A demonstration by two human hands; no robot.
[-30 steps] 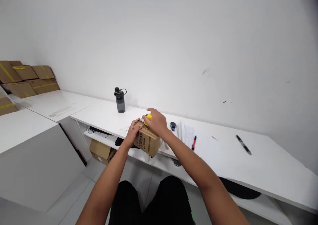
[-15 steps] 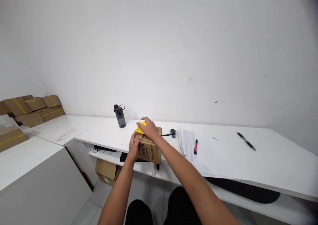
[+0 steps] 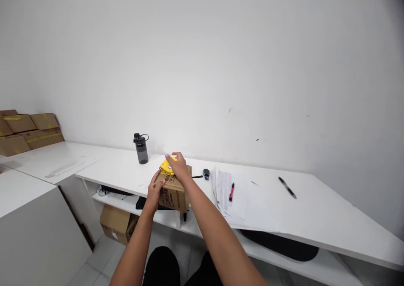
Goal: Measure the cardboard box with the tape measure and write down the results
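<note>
A small brown cardboard box stands at the front edge of the white desk. My left hand is wrapped round the box's left side. My right hand lies over the box's top, closed on a yellow tape dispenser that rests against the top's far left edge. Both arms reach forward from the bottom of the view.
A dark water bottle stands behind the box to the left. A small blue object, a stack of papers with a red pen and a black marker lie to the right. Cardboard boxes are stacked far left; another sits under the desk.
The view has shifted, so everything sits further left and lower. My right hand has slid the yellow dispenser toward the box's far left edge. My left hand has kept its hold on the box.
</note>
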